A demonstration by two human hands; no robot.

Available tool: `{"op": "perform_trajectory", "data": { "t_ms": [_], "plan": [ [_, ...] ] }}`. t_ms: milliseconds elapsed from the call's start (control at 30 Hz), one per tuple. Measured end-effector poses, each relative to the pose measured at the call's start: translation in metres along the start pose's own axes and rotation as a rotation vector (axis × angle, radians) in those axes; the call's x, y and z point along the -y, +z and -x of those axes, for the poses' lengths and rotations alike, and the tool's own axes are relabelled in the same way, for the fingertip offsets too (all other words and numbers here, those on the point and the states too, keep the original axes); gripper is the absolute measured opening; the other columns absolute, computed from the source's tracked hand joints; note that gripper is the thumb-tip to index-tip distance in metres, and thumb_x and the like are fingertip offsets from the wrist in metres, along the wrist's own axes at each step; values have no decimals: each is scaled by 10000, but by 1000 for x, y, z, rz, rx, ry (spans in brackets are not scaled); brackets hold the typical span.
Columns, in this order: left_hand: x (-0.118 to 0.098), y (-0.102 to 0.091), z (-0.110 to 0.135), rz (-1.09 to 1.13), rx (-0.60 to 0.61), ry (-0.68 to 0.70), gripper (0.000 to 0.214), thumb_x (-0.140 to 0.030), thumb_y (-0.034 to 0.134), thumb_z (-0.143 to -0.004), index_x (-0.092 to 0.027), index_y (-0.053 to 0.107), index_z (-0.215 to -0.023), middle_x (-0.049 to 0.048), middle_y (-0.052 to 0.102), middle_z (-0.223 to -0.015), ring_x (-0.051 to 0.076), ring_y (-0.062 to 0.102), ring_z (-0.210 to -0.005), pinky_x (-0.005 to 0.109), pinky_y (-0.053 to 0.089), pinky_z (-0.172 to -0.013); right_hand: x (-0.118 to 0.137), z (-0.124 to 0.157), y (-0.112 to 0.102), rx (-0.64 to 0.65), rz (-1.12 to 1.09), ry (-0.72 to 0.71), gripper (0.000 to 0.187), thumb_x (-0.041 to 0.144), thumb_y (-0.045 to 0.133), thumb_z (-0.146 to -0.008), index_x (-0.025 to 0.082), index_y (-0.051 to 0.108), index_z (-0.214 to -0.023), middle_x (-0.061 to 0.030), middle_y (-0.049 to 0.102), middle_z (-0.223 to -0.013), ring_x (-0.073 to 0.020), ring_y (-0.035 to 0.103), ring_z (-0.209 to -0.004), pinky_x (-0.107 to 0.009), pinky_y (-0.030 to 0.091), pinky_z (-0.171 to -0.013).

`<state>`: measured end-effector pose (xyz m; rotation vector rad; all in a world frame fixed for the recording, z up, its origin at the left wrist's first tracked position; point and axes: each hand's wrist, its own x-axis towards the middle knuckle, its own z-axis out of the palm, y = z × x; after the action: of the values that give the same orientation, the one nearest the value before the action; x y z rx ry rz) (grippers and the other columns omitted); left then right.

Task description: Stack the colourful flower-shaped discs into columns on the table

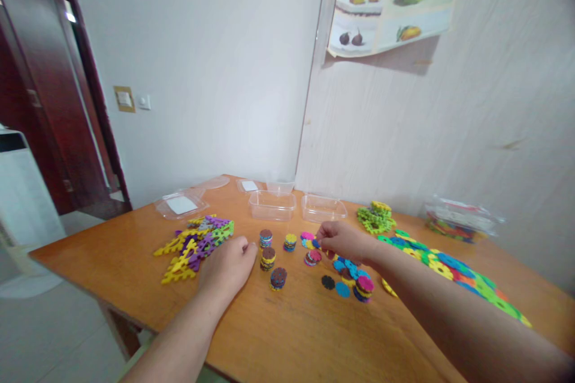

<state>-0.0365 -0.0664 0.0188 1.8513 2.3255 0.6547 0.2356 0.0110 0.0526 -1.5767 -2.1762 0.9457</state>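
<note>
My left hand point(230, 264) rests on the table with its fingers curled closed; nothing shows in it. Just right of it stand stacks of notched plastic discs: one brown-topped stack point(266, 238), a second brown and yellow stack point(268, 259) and a dark brown-topped stack point(278, 278). A yellow stack point(290, 243) is a little further right. My right hand point(339, 239) reaches over the loose discs, its fingers pinched together beside a dark blue disc point(315, 244); what they grip is hidden. Below it are a red-topped stack point(313, 257) and a pink-topped stack point(363, 287).
Interlocking yellow and purple pieces point(197, 245) lie left. Clear plastic containers point(272, 206) and lids point(182, 204) line the back. Green pieces point(376, 218), a spread of large colourful flower-shaped pieces point(453, 272) and a filled clear bag point(462, 221) are at right. Wall behind.
</note>
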Motion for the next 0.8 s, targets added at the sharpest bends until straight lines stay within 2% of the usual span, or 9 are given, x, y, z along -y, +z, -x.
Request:
{"op": "perform_trajectory", "data": {
  "t_ms": [200,433,667,733,800],
  "plan": [
    [2,3,-2,2,-9,3,397,-486,393,-925,-220,507,-654,25,649,-702,165,547,-628,310,168,-548,4,5,5,21,26,58,188,60,546,-767,208,530,-882,21,663,-663,-146,672,-593,-182,423,-450],
    [3,4,-2,3,-16,-3,393,-479,393,-923,-223,508,-648,20,645,-691,164,531,-613,311,170,-550,12,4,12,35,56,77,201,72,529,-776,213,515,-919,9,681,-699,-158,689,-610,-194,447,-464],
    [2,2,-1,1,-18,-1,399,-487,395,-925,-218,506,-652,22,647,-703,161,536,-615,314,167,-545,12,13,2,16,157,55,162,129,597,-745,213,536,-869,18,675,-766,-127,651,-642,-185,414,-525],
    [1,1,0,-2,-15,-6,397,-486,394,-924,-217,506,-654,22,648,-705,161,537,-614,313,169,-545,12,20,-5,71,248,8,142,183,645,-720,216,558,-827,26,662,-758,-132,624,-640,-198,385,-524],
    [0,0,0,-1,-13,-5,393,-482,394,-923,-218,505,-655,22,652,-711,161,540,-619,311,172,-546,13,27,-10,184,398,-76,151,261,691,-698,220,586,-798,30,649,-739,-144,600,-647,-215,359,-526]
  ]
}}
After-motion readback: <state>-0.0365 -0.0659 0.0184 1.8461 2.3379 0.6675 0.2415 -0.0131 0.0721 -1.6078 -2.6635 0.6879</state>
